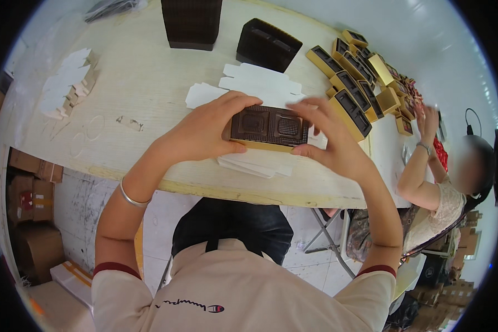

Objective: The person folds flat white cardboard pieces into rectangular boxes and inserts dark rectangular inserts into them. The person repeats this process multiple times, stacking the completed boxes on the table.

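Note:
Between my two hands is a small gold box with a dark brown plastic tray (pixel 269 125) set in its top; two square hollows show in the tray. My left hand (pixel 207 128) grips the box's left end, thumb at the near edge and fingers at the far edge. At the right end my right hand (pixel 329 133) holds it the same way, its forefinger slightly blurred over the tray's corner. Flat white carton blanks (pixel 263 81) lie just beyond the box, and more white card (pixel 254 166) pokes out beneath it on the near side.
Two stacks of dark trays, one tall (pixel 191 25) and one leaning (pixel 268 45), stand at the back. Gold boxes with dark trays (pixel 348 91) crowd the right side. White folded cartons (pixel 67 84) sit at the far left. A co-worker's hands (pixel 427 123) are busy at the table's right end.

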{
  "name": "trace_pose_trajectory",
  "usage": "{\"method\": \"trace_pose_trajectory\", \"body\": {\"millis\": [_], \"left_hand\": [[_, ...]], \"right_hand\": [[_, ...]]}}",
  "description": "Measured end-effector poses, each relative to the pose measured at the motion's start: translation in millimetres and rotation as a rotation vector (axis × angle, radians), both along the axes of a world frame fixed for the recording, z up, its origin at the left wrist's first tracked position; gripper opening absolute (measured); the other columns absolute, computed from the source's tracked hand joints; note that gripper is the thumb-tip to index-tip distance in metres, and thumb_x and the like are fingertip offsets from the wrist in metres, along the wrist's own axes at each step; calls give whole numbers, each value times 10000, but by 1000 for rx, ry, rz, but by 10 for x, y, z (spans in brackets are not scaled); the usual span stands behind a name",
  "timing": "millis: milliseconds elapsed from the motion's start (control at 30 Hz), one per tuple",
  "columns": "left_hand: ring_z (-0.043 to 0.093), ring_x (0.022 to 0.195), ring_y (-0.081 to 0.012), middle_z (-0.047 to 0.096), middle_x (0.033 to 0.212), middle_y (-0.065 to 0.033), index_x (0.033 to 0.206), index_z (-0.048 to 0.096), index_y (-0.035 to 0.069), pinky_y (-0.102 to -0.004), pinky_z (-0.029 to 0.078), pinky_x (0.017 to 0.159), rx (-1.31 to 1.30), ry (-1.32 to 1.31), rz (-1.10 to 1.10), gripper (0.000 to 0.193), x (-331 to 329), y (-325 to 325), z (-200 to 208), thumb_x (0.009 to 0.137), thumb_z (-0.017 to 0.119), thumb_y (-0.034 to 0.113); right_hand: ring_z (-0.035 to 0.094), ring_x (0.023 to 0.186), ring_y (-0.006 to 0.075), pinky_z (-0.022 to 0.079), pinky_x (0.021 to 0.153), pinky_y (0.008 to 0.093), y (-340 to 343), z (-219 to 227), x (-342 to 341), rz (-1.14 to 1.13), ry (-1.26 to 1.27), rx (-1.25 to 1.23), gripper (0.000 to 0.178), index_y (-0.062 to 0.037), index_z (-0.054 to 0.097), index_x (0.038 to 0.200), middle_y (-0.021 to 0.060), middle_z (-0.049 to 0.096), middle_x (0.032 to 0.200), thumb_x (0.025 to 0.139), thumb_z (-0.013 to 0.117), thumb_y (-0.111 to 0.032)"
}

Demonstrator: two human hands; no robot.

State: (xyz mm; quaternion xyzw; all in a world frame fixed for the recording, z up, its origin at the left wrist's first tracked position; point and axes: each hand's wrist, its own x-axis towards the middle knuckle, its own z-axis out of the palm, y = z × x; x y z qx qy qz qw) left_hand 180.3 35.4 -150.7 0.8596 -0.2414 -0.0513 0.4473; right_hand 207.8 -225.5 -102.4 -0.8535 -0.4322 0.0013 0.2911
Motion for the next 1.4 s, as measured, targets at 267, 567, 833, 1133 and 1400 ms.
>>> {"method": "trace_pose_trajectory", "body": {"millis": [267, 567, 833, 1133, 1400], "left_hand": [[501, 1210, -288, 482, 1350, -96, 1432, 339, 174, -400, 434, 1016, 35, -4, 6, 910, -67, -64, -6, 661, 818, 112], [508, 1213, -278, 499, 1348, -90, 1406, 389, 172, -376, 435, 1029, 96, -51, -9, 886, -39, -55, -49, 640, 829, 106], [534, 1169, -309, 533, 1299, -96, 1339, 479, 143, -380, 464, 989, 96, -102, -65, 749, -16, -97, 42, 659, 780, 50], [361, 1342, -328, 414, 1430, -112, 1350, 487, 150, -418, 403, 1045, 180, -173, -50, 702, -48, -59, -56, 709, 771, 130], [241, 1397, -390, 354, 1476, -135, 1381, 455, 114, -472, 311, 1099, 483, -367, 59, 813, -190, -309, -41, 710, 760, 457]], "right_hand": [[615, 787, 273, 505, 691, 335, -244, 177, -59, 7, -31, -34, 311, 3, 692, 1000, 149, 614, 929, 719, 764, -109], [611, 740, 258, 484, 641, 338, -205, 309, -23, 74, 113, -115, 284, 12, 709, 969, 147, 628, 861, 742, 752, -154], [601, 812, 269, 490, 697, 332, -34, 88, -27, 40, 29, -153, 382, 5, 690, 1040, 169, 612, 987, 727, 784, -195], [603, 801, 275, 489, 685, 334, -201, -146, 10, 212, -301, -126, 322, -11, 650, 1096, 138, 614, 966, 790, 686, -102], [556, 1000, 310, 469, 839, 404, -9, -46, -115, 201, -161, -234, 463, 17, 639, 1087, 182, 573, 1033, 828, 634, -366]]}}
